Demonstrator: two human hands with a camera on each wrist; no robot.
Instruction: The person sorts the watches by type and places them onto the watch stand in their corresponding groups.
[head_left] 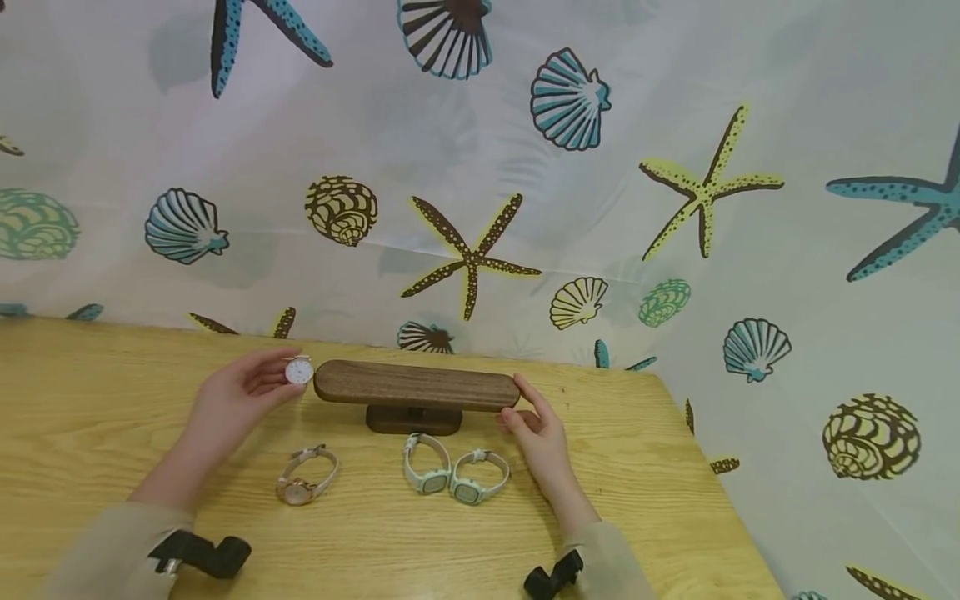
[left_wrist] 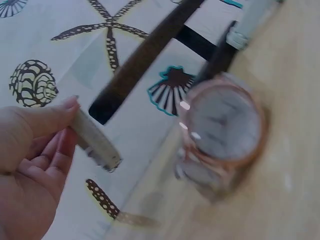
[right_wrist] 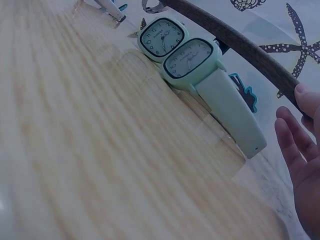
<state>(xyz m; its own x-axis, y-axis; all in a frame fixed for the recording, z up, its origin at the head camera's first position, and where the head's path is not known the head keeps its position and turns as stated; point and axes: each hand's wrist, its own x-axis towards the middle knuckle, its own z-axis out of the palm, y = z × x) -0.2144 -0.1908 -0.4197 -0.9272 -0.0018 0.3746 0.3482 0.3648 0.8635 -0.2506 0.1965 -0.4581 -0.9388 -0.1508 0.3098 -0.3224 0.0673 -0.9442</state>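
The left hand [head_left: 232,398] pinches a white-faced watch [head_left: 298,371] just off the left end of the wooden stand [head_left: 416,386], while the right hand [head_left: 542,442], fingers relaxed, steadies the other end. Sliding the strap loop squarely over the bar's end should seat it best. The strap is largely hidden, and the left wrist view is blurred.

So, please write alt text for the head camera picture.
A left hand holds a round watch at one end of a wooden stand; the right hand touches the other end. Three watches lie on the table.
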